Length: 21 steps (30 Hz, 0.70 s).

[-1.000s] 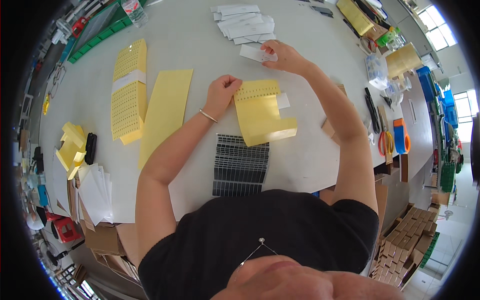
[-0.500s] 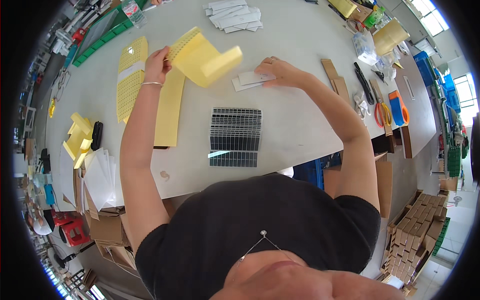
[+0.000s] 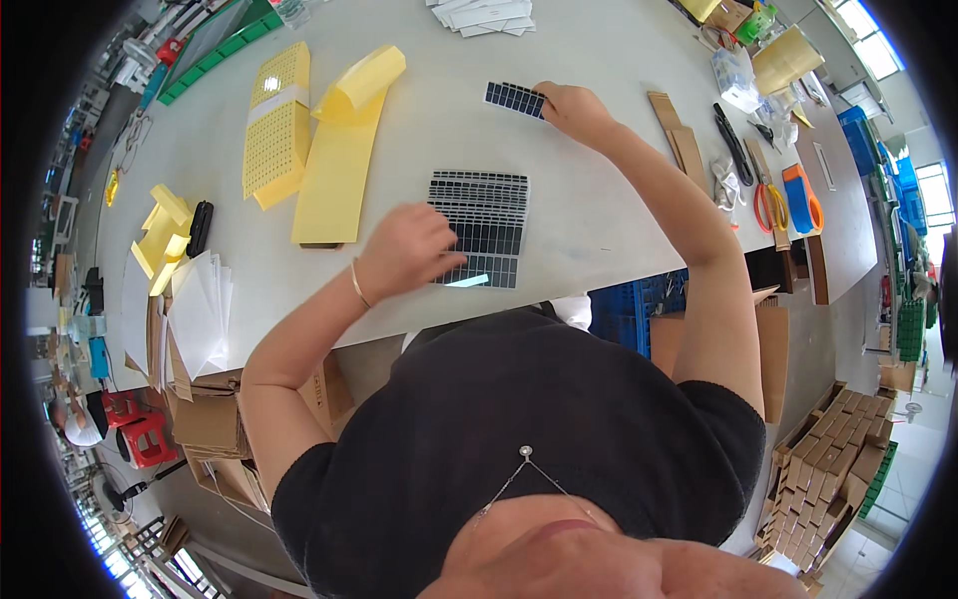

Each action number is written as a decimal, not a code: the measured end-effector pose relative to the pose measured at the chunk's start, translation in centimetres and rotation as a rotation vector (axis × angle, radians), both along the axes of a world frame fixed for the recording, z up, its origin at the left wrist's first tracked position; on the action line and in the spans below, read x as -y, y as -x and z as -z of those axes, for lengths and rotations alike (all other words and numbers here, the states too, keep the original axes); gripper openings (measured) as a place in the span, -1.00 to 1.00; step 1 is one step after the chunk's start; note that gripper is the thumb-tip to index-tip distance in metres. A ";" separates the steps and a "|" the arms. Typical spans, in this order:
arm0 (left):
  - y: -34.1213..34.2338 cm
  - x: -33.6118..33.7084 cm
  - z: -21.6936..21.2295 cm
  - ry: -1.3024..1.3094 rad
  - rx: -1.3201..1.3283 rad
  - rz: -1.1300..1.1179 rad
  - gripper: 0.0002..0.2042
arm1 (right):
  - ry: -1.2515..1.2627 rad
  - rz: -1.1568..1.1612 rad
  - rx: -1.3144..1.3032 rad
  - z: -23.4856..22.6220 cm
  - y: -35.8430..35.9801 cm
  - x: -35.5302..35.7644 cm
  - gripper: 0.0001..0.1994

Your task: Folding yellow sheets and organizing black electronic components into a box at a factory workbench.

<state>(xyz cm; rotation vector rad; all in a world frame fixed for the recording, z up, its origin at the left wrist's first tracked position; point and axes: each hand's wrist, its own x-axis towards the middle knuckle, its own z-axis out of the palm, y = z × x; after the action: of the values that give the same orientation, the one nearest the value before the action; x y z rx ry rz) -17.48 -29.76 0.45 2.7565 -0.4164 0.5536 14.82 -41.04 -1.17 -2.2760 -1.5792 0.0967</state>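
One small dark gridded strip [image 3: 513, 99] in the head view, at twelve o'clock, pinched by the right grip [image 3: 577, 111] at one. Nearer centre, on the pale desk [image 3: 599, 225]: a larger gridded sheet [image 3: 495, 215]. Left grip [image 3: 409, 245] at ten: curls loosely over its left edge; cannot tell whether touching or pinching. At eleven, a curled yellow sheet [image 3: 371, 80].

I list, from my remote end: one black top [image 3: 539, 399], plain front; two short sleeves [image 3: 720, 414], same black; one fine silvery chain [image 3: 499, 487], V-shaped; one small round pendant [image 3: 526, 452]; one slim, pale metallic bracelet [image 3: 358, 284], left wrist [image 3: 373, 282].
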 end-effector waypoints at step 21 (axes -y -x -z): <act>3.3 4.3 1.7 -0.006 -0.228 -0.193 -0.54 | -0.087 -0.325 0.020 0.1 15.7 3.8 -0.73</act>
<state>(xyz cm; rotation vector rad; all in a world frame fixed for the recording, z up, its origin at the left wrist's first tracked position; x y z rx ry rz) -20.77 -34.01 -1.28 2.8401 -0.1006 0.2757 -0.93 -44.85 -1.28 -1.9447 -1.9119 0.0871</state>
